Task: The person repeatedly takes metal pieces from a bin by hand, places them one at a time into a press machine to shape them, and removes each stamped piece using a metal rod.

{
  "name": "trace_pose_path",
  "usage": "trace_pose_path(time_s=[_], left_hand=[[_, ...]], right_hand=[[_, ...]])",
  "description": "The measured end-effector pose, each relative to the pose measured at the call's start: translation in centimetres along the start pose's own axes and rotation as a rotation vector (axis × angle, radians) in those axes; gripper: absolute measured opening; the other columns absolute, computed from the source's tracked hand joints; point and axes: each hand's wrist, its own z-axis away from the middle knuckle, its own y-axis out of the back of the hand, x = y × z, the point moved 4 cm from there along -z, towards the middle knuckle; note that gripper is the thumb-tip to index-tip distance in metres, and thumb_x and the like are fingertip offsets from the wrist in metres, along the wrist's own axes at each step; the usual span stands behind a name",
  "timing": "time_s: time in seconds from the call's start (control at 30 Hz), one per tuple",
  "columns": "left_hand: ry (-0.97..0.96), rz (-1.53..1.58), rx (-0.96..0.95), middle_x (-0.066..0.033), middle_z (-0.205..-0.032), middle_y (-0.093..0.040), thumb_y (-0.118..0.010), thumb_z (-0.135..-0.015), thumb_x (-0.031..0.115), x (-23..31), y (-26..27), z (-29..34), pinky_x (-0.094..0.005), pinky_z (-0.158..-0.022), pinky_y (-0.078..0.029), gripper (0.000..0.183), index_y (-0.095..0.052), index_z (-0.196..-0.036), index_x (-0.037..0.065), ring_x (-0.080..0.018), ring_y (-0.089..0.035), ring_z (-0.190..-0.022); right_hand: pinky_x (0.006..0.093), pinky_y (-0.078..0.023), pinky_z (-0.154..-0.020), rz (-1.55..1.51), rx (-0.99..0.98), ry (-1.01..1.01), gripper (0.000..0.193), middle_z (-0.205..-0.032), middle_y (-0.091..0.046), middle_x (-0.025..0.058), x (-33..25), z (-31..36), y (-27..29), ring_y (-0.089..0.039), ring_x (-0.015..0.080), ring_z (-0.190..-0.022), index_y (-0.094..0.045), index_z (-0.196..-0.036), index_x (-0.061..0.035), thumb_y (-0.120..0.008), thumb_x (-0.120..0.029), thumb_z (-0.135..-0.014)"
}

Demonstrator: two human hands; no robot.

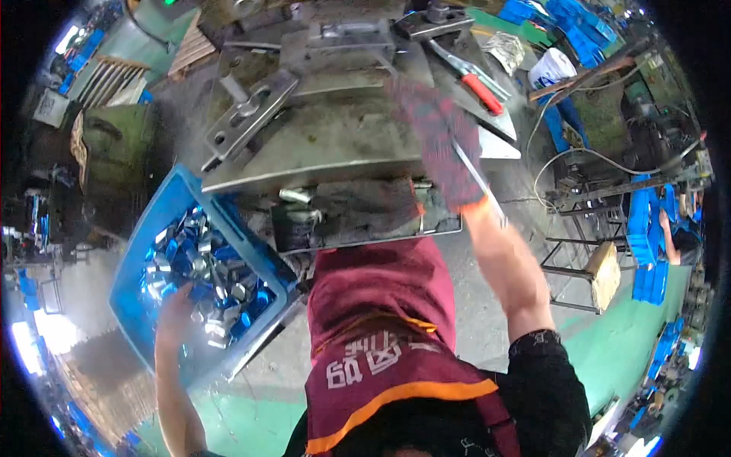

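My right hand [445, 141], in a dark knitted glove with red in it, is closed around a thin metal rod [478, 177]. The rod runs through the grip. Its far end points at a metal block [350, 34] on the machine bed, and motion blur hides whether they touch. Bare and blurred, my left hand [177, 308] reaches into a blue plastic bin [135, 244] at the left. Small silver and blue metal pieces [217, 278] fill the bin around its fingers. Whether those fingers hold a piece is not clear.
A steel plate [304, 145] spans the front, with a bolted clamp [251, 114] at its left. A red-handled tool [481, 93] lies right of the glove. Below the plate's edge a tray [297, 236] holds dark cloth. A stool [604, 276] stands at the right.
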Motion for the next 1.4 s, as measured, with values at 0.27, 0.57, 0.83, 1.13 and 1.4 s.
trace_pose_path(time_s=[0.27,0.57,0.83,1.13,1.4], left_hand=[[-0.099,-0.03,0.151,-0.0007,-0.074,-0.05,-0.041,-0.089,0.003,-1.8,-2.1,0.1,-0.0261,-0.049,-0.054,0.023,-0.051,-0.11,0.002,-0.0091,-0.054,-0.061],[-0.16,0.073,0.212,-0.0026,-0.073,-0.06,-0.057,-0.09,0.014,11.5,3.0,-1.4,-0.0222,-0.048,-0.041,0.011,-0.058,-0.089,0.003,-0.0078,-0.054,-0.061],[-0.129,1.146,0.237,-0.0123,-0.092,-0.068,-0.071,-0.084,0.017,31.6,0.3,-16.8,-0.0266,-0.055,-0.049,0.035,-0.06,-0.11,-0.003,-0.0147,-0.063,-0.067],[-0.183,1.429,0.237,-0.0181,-0.098,-0.067,-0.061,-0.089,0.006,38.6,0.4,-26.8,-0.029,-0.052,-0.053,0.037,-0.049,-0.121,-0.009,-0.0203,-0.066,-0.07],[-0.188,1.211,0.234,-0.0156,-0.099,-0.067,-0.058,-0.091,0.013,32.5,-1.9,-17.6,-0.0274,-0.057,-0.051,0.033,-0.055,-0.12,-0.003,-0.0181,-0.065,-0.073]], right_hand=[[0.031,-0.049,-0.082,0.503,0.167,-0.082,0.027,-0.098,-0.067,0.0094,-3.6,7.1,1.4,-0.064,0.0207,-0.093,-0.061,-0.114,-0.006,-0.056,-0.022,-0.093],[0.0312,-0.047,-0.088,0.413,0.175,-0.168,0.027,-0.107,-0.065,0.0104,-4.2,8.6,3.3,-0.061,0.0195,-0.1,-0.06,-0.116,-0.0027,-0.051,-0.017,-0.095],[0.0314,-0.045,-0.093,0.314,0.035,-0.194,0.027,-0.115,-0.063,0.0113,-4.7,10.1,4.3,-0.058,0.0184,-0.107,-0.058,-0.117,0.0001,-0.047,-0.013,-0.096],[0.0319,-0.044,-0.093,0.238,0.092,-0.346,0.027,-0.113,-0.064,0.0105,-5.6,10.8,2.0,-0.059,0.0184,-0.105,-0.059,-0.116,-0.0003,-0.046,-0.013,-0.096],[0.0332,-0.045,-0.093,0.0,-0.014,-0.124,0.031,-0.115,-0.062,0.0135,-3.4,6.7,2.3,-0.059,0.0214,-0.105,-0.055,-0.12,0.0031,-0.047,-0.016,-0.096]])
